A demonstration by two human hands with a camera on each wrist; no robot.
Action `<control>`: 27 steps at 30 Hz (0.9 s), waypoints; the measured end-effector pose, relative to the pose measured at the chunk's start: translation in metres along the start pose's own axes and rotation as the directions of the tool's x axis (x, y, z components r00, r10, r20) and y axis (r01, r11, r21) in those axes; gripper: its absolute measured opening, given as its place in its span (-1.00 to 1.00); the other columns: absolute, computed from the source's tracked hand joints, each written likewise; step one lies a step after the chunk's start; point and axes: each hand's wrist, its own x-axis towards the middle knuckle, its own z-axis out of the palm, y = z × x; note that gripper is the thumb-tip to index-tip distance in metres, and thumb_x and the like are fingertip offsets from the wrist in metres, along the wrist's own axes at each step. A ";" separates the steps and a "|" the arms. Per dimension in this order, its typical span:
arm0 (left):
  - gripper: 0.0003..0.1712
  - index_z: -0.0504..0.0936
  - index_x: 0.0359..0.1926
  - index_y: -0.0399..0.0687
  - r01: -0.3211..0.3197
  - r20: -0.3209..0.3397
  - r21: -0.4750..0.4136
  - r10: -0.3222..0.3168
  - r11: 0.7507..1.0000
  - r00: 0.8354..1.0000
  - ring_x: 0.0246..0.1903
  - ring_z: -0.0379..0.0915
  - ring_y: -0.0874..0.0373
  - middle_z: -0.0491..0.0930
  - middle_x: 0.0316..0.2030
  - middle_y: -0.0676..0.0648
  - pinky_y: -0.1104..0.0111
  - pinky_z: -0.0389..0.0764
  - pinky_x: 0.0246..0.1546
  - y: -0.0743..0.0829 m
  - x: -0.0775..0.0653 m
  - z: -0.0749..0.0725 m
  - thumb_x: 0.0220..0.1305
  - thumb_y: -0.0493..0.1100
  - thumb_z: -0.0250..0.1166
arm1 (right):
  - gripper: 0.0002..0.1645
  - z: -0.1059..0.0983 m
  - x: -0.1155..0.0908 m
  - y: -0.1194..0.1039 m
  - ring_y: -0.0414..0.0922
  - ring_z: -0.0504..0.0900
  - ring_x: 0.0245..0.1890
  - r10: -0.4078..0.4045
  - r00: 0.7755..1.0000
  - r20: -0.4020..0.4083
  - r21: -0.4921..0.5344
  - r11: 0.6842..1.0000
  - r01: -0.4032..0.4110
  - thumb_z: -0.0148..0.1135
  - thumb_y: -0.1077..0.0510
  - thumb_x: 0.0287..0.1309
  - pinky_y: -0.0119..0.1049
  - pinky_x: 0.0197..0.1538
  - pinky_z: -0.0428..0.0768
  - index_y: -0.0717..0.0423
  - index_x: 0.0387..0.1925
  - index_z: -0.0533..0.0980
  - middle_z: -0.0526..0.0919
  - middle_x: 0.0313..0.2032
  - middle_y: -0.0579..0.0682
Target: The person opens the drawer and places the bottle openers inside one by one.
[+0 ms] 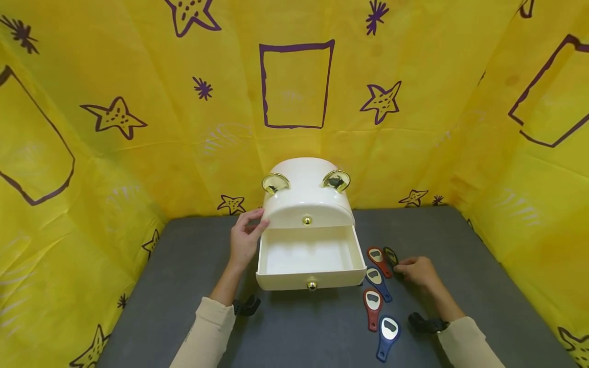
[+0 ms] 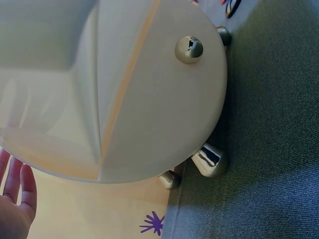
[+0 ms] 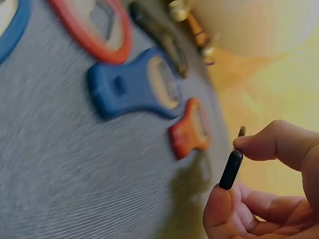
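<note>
Right hand: pinching black opener | Opener: beside far red opener, right of drawer | Left hand: fingers spread, at side of box | Risk: thin opener might drop if pinched loosely; box might slide if bumped

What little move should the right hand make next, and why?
I'd probably have the right hand carry the black bottle opener left, over the drawer. Its fingers are pinching the opener, and the drawer stands open nearby, while the left hand is at the white box's side.
</note>
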 end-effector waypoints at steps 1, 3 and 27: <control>-0.70 0.60 -0.08 -0.53 -0.001 0.000 0.002 0.001 1.000 1.000 -0.06 0.45 0.41 0.54 0.00 -0.46 0.59 0.56 -0.21 0.000 0.000 0.000 0.14 -0.46 0.34 | -0.57 -0.002 -0.001 -0.003 -0.21 0.49 -0.61 0.003 1.000 -0.002 0.014 1.000 -0.003 0.36 0.24 -0.02 -0.36 -0.52 0.51 0.58 -0.21 0.56 0.57 -0.60 -0.09; -0.70 0.60 -0.08 -0.53 -0.002 0.000 0.004 0.002 1.000 1.000 -0.06 0.44 0.42 0.54 0.00 -0.46 0.59 0.55 -0.22 0.000 0.001 0.000 0.14 -0.46 0.34 | -0.55 -0.006 -0.005 -0.011 -0.20 0.50 -0.58 0.002 1.000 -0.007 0.032 0.999 -0.002 0.37 0.22 0.02 -0.36 -0.50 0.51 0.57 -0.17 0.56 0.60 -0.56 -0.06; -0.68 0.60 -0.08 -0.52 0.045 -0.013 -0.016 -0.045 0.999 0.999 -0.09 0.45 0.40 0.54 -0.01 -0.45 0.61 0.55 -0.24 0.003 0.001 0.001 0.11 -0.45 0.37 | -0.56 -0.040 -0.061 -0.158 -0.29 0.54 -0.35 -0.366 0.929 0.059 -0.015 0.930 0.367 0.36 0.20 0.13 -0.49 -0.30 0.60 0.41 -0.01 0.55 0.66 -0.27 0.09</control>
